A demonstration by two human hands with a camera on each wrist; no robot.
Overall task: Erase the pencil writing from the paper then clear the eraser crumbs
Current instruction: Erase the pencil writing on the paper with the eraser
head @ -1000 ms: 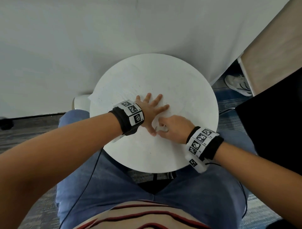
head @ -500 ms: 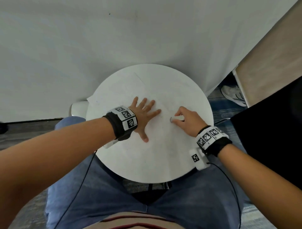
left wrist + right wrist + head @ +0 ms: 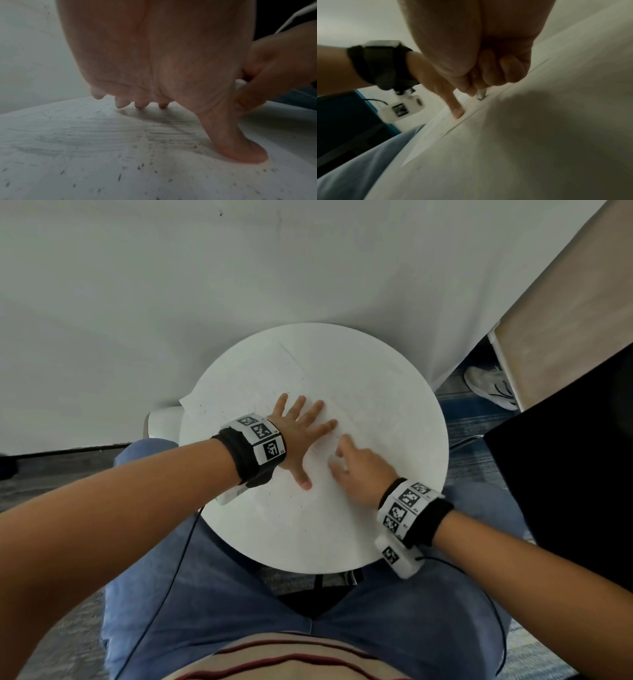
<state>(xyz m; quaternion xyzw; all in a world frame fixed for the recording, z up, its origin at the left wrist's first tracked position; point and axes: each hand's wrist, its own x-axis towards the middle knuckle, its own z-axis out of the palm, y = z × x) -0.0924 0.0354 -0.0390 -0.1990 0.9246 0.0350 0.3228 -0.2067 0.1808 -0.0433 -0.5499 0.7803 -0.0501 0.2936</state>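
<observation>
On the round worktop (image 3: 394, 535) the paper (image 3: 239, 392) stays pinned under the flat, spread left hand (image 3: 301, 436). The right hand (image 3: 359, 470), pinching the eraser (image 3: 334, 462), has swung back beside the left thumb; smudges and crumbs (image 3: 120, 177) remain, so rubbing continues.

One paper (image 3: 359, 405), one eraser (image 3: 481, 94), one round table (image 3: 308, 549), two hands.

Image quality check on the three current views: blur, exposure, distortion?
Head view: sharp, evenly lit, wide-angle bending at the edges; white paper barely separates from the white table. Left wrist view: dim, left hand soft, crumbs smeared. Right wrist view: dark, right hand and eraser blurred.
</observation>
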